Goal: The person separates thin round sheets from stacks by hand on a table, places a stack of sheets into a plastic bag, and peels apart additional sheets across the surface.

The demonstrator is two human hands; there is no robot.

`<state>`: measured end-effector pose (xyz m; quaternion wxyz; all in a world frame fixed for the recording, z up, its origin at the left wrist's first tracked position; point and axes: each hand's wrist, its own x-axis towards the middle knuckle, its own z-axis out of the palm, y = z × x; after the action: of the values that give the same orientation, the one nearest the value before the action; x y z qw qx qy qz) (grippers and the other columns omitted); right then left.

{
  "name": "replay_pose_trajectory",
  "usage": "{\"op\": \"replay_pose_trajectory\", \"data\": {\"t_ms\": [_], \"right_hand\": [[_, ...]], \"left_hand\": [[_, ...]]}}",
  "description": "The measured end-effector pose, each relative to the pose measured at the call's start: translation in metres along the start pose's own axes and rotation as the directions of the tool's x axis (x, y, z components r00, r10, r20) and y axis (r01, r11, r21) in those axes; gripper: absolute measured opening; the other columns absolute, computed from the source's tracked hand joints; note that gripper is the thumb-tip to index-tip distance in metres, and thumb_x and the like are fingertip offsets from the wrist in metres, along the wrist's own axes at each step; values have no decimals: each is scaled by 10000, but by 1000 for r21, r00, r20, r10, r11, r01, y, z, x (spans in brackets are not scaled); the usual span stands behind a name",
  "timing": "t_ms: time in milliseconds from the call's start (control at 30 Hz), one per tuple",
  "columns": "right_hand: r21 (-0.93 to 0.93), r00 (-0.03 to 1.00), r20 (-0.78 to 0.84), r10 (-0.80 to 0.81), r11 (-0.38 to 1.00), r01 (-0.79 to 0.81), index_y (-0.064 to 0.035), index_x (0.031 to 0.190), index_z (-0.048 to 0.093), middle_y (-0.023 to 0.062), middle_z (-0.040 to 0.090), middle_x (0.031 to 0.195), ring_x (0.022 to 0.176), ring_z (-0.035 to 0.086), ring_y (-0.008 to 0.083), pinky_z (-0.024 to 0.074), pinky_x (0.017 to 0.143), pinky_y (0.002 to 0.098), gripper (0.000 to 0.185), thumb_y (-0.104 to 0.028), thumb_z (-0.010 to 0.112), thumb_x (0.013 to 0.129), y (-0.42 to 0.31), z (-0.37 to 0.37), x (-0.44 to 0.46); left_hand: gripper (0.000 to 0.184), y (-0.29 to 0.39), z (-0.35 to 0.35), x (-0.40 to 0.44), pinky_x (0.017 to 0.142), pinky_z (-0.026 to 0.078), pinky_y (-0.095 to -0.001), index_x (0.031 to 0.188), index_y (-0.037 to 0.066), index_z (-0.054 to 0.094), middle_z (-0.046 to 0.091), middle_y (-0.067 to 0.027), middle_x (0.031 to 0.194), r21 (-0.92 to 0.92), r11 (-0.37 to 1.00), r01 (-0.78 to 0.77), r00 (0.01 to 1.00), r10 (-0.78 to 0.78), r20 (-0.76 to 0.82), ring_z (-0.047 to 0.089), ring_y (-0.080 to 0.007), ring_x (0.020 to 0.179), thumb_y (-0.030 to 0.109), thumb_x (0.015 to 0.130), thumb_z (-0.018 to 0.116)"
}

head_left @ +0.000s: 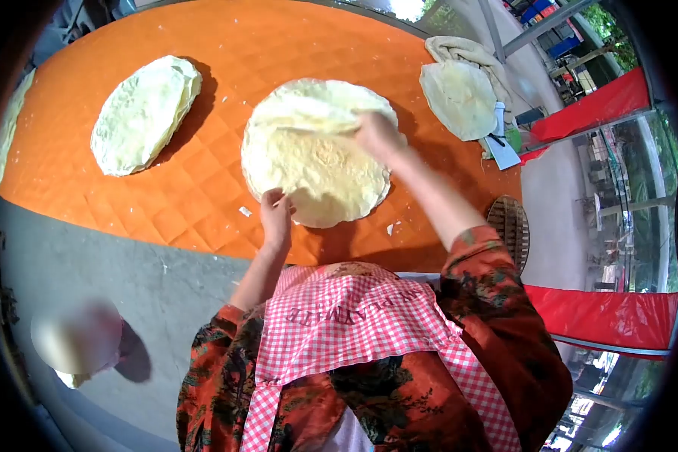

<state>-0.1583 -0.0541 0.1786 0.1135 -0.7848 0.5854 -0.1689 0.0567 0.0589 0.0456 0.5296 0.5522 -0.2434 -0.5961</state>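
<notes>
A round stack of thin, pale flatbreads lies in front of me on the orange table cover. At its lower left edge is my left hand, its fingers curled and pinched at the rim of the flatbread. My right hand is over the upper right of the stack and smeared by motion. A long line, perhaps a fold or the edge of the top sheet, runs left from it across the stack. Whether the right fingers hold that edge cannot be made out.
Another flatbread stack lies at the left. At the far right, a single round flatbread lies by a crumpled cloth and a pale blue card-like object. A woven tray stands at the table's right edge.
</notes>
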Motion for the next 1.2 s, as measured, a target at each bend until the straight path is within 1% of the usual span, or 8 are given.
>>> {"op": "replay_pose_trajectory", "data": {"t_ms": [200,367,400,533,700,800,1033,1200], "right_hand": [[-77,942,-289,-170,985,154,-113,1005,701,147,675,925,816,654,323,516,682,404,280,-44,580,762,-34,-26,-30],[-40,996,33,-88,995,90,-119,1076,683,120,687,912,752,661,263,534,681,370,314,-6,581,801,9,117,-86],[-85,961,-132,-243,969,233,-120,1091,680,115,690,913,737,659,251,534,672,369,318,-1,574,815,6,123,-93],[-1,849,409,334,931,-366,-119,1045,696,107,689,853,704,651,234,533,631,369,270,-9,566,837,-21,64,-60],[-118,932,324,161,985,-129,-58,1037,671,133,671,873,712,646,254,538,616,368,223,-27,569,840,-28,64,-64],[-71,978,82,-191,978,197,-20,1148,598,165,604,1130,993,588,294,492,833,443,283,-104,554,882,-16,118,-106],[-185,887,460,-29,974,128,-52,1455,234,176,214,1521,1385,242,343,312,1040,554,940,-507,666,756,-23,99,-117],[101,909,352,222,957,-272,9,1119,549,185,634,907,805,626,285,494,673,424,463,-299,690,803,37,106,-50]], "left_hand": [[391,-4,-3,-9,821,479,-289,1198,-35,463,553,-130,1112,142,986,-84,975,111,-192,568,-192,988,7,824,569],[392,-16,-11,0,756,535,-302,1181,-54,451,554,-152,1096,361,928,-96,942,202,-268,596,-201,946,0,818,585],[364,-19,-13,-2,727,547,-304,1159,-54,464,562,-150,1074,246,969,-5,963,71,-262,605,-205,913,-1,819,584],[243,-31,-12,-9,640,577,-309,1071,-43,515,592,-132,975,-36,966,256,965,-258,-56,629,-209,780,2,837,565],[156,-21,5,-20,622,574,-314,1020,-26,546,614,-113,911,-145,953,265,964,-260,55,636,-202,733,17,871,525],[175,-23,7,-17,616,561,-309,1051,-6,538,624,-119,917,-238,938,253,964,-226,139,638,-204,726,39,888,493],[222,-22,4,-4,715,541,-349,1084,29,533,626,-110,959,-361,870,336,930,-244,276,622,-220,843,41,874,465],[310,-14,18,-8,799,514,-358,1150,44,487,565,-88,1107,-261,940,219,963,-164,215,582,-230,975,15,842,502]]}}
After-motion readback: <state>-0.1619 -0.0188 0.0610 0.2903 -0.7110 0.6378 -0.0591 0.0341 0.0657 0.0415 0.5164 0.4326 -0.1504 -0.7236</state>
